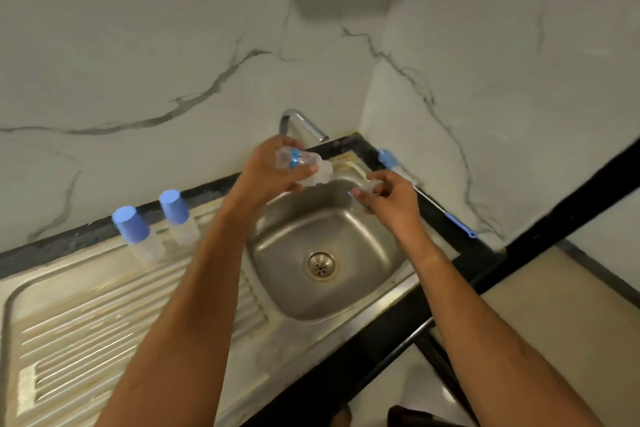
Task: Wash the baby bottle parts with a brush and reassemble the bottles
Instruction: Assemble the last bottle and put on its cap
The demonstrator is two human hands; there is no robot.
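My left hand (273, 172) grips a clear baby bottle (304, 166) with blue print, tipped on its side over the back of the steel sink basin (363, 243), its mouth pointing right. My right hand (389, 199) pinches a small clear part (372, 186), blurred, a short way right of the bottle's mouth. Two assembled bottles with blue caps (131, 224) (174, 205) stand on the drainboard at the left. A blue-and-white bottle brush (415, 185) lies on the counter edge right of the sink, partly behind my right hand.
A chrome tap (301, 121) arches over the sink's back edge, just above the held bottle. The ribbed steel drainboard (104, 322) spreads to the left. Marble walls meet in a corner behind the sink. A black counter edge (460, 253) runs along the right.
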